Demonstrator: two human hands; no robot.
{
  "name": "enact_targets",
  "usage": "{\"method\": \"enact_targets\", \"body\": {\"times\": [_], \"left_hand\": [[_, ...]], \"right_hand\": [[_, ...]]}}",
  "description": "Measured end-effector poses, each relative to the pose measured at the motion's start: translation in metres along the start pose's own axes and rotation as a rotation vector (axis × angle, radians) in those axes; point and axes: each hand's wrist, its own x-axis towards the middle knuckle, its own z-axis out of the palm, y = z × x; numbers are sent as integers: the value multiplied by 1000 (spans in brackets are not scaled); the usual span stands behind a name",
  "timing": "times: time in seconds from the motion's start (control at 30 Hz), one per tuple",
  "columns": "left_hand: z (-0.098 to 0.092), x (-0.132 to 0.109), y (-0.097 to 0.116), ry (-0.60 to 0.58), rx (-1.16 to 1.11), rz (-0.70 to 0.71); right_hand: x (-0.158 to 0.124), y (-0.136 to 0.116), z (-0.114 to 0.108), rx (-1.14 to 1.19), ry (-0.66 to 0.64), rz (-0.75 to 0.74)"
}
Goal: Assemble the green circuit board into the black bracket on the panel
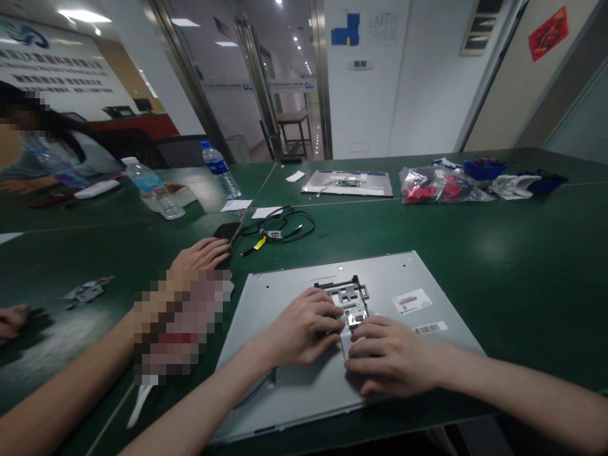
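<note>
A flat grey metal panel, like the back of a display, lies on the table in front of me. At its middle is a bracket with black edges, cut-out metal and a small circuit board. My left hand is closed with curled fingers at the bracket's left side. My right hand is closed at the lower right of the bracket, fingertips on its edge. Both hands cover part of the bracket. White labels are stuck on the panel's right side.
Another person's hand rests beside a dark phone to the left. Behind the panel lie a coiled black cable, another panel and plastic bags with red items. Water bottles and a blurred bag are at left.
</note>
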Motion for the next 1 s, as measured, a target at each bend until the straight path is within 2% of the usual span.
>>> {"method": "enact_targets", "body": {"times": [0.3,0.5,1.0], "left_hand": [[9,-1,-2,65,30,27],[11,-2,-4,42,30,25],[4,1,1,48,34,28]], "right_hand": [[1,5,5,-10,56,90],[0,6,8,-34,46,120],[0,4,6,-20,34,179]]}}
